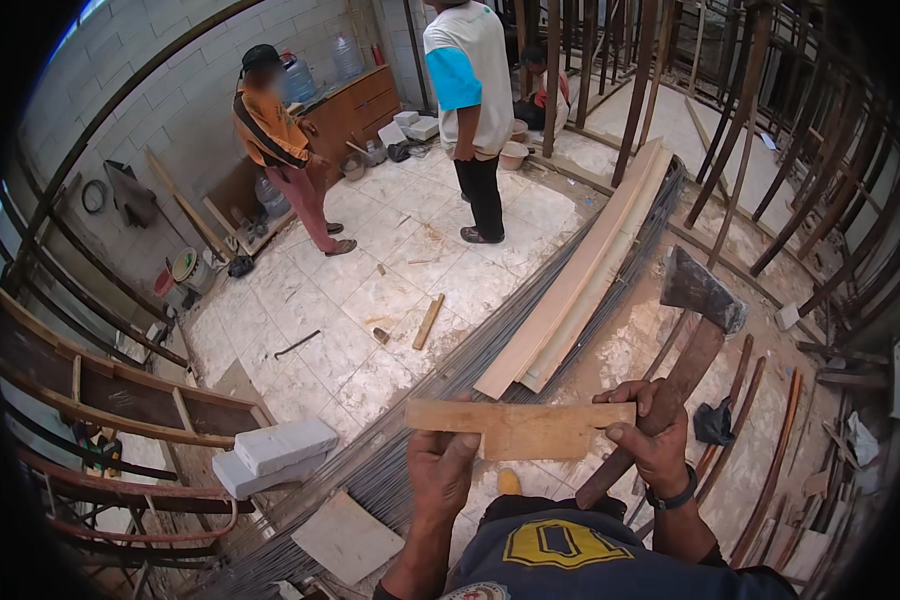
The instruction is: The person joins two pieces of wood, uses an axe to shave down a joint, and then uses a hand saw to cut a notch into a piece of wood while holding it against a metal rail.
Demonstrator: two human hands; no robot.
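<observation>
Wears a dark navy shirt (560, 555) at six o'clock, marked on the chest with a bold yellow block shape outlined in darker tone. Bare forearms, sleeves out of sight. Around the right wrist at five o'clock, a dark band (673, 497), thin and rounded. Bare hands (441, 472), no gloves.

Two people (370, 130) stand on tiles – long planks (580, 275) lie across rebar (420, 420); white blocks (275, 455) nearby.
</observation>
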